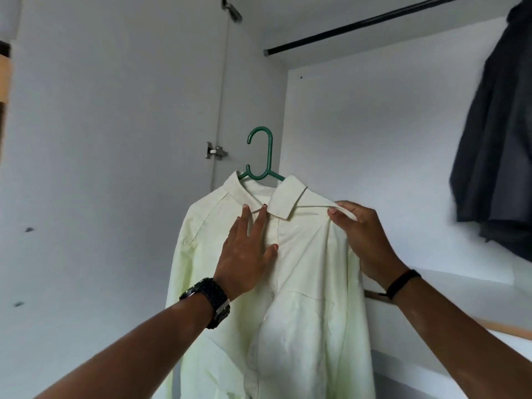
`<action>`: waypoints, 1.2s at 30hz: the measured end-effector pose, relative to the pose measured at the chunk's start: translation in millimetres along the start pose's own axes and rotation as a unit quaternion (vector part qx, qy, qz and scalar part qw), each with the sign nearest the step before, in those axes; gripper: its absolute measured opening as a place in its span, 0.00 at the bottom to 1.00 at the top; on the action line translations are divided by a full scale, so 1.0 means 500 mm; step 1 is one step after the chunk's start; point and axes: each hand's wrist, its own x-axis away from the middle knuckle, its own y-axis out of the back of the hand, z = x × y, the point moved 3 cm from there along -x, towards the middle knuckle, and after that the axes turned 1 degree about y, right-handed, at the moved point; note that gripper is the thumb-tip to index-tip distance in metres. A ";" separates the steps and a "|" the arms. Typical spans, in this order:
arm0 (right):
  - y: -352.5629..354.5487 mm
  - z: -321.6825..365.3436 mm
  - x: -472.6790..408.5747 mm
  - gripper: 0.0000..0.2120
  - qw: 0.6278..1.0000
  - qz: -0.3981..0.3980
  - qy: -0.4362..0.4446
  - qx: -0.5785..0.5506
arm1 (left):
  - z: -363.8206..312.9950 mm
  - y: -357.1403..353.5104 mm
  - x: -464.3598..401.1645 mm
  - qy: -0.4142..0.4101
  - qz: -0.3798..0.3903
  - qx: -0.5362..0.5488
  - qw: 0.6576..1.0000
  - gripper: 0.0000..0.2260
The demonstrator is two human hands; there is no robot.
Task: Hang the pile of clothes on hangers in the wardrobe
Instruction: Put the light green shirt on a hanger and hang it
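Right hand (363, 237): fingers curled, pinching the shirt's shoulder edge.
Left hand (248, 249): fingers straight, flat on the placket below the collar.
Shirt (302, 283): pale, on a green hanger (260, 156), between both hands.
Rail (359, 25): above the shirt, hook not on it.
Dark garment (498, 139): right of the shirt.

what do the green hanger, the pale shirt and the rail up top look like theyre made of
Green hanger: likely moulded plastic, with a smooth, thick, evenly coloured hook. Pale shirt: thin woven fabric, maybe cotton; matte, soft creases, stitched seams. Rail: probably metal tube with a dark glossy finish; its sheen suggests so.
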 end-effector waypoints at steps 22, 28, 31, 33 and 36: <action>0.447 0.485 -0.474 0.05 0.972 -0.119 0.020 0.199 | -0.581 0.061 -0.741 -0.184 -0.036 0.340 0.921 0.21; 0.580 0.456 -0.554 0.08 0.961 -0.150 -0.025 0.231 | -0.690 -0.049 -0.842 -0.242 -0.089 0.354 0.899 0.17; 0.646 0.448 -0.610 0.13 0.962 -0.146 -0.083 0.218 | -0.743 -0.098 -0.908 -0.273 -0.110 0.356 0.887 0.16; 0.684 0.439 -0.644 0.16 0.962 -0.119 -0.125 0.211 | -0.772 -0.131 -0.945 -0.284 -0.128 0.371 0.875 0.15; 0.715 0.405 -0.687 0.14 0.960 -0.086 -0.154 0.220 | -0.796 -0.187 -0.983 -0.277 -0.130 0.402 0.863 0.13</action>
